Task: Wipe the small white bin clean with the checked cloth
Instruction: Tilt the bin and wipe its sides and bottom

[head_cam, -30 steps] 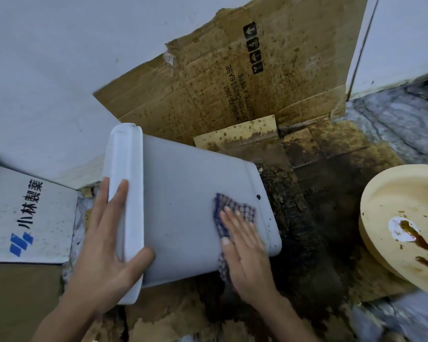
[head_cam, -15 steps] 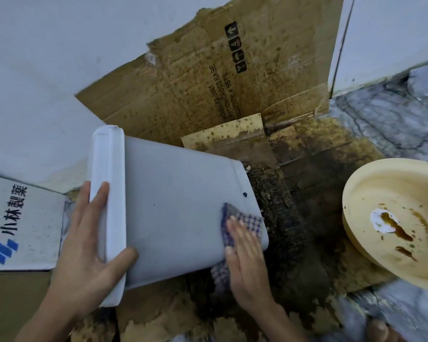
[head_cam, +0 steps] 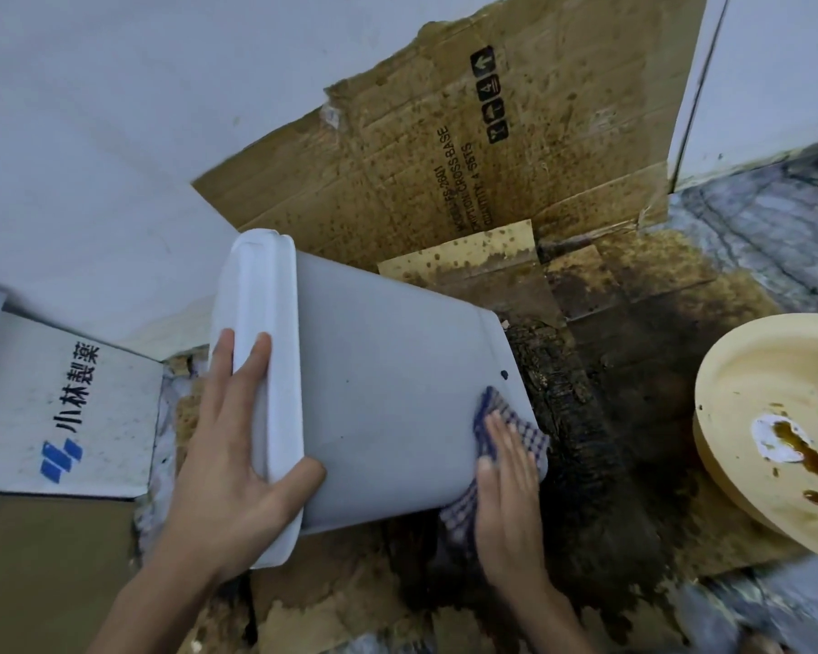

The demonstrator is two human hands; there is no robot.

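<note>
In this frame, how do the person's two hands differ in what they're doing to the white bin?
The left hand grips the white bin at its rim end, thumb on the side wall and fingers over the rim; the right hand lies flat near the base end. The left hand touches the plastic directly; the right hand presses the checked cloth against the bin's side. Both are bare and on the tipped-over bin.

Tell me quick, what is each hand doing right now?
Left hand: grips the rim of the white bin.
Right hand: open, flat fingers pressing the checked cloth on the bin.
</note>
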